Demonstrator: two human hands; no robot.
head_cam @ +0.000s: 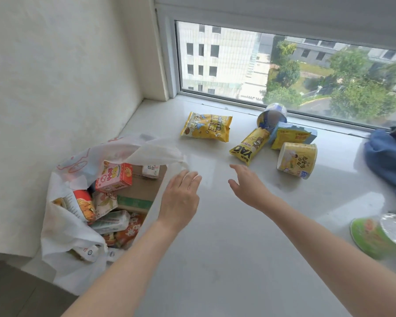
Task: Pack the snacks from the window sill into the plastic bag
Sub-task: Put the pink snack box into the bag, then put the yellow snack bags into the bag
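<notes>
White plastic bag slumps open off the window sill's left edge, half full; both hands, left hand and right hand, hover spread and empty, likely reaching toward yellow snacks near the back edge.

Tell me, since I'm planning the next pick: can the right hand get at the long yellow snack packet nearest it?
Probably yes. The right hand is open and holds nothing, and the long yellow packet lies flat just beyond its fingers, with only bare sill between them.
</notes>
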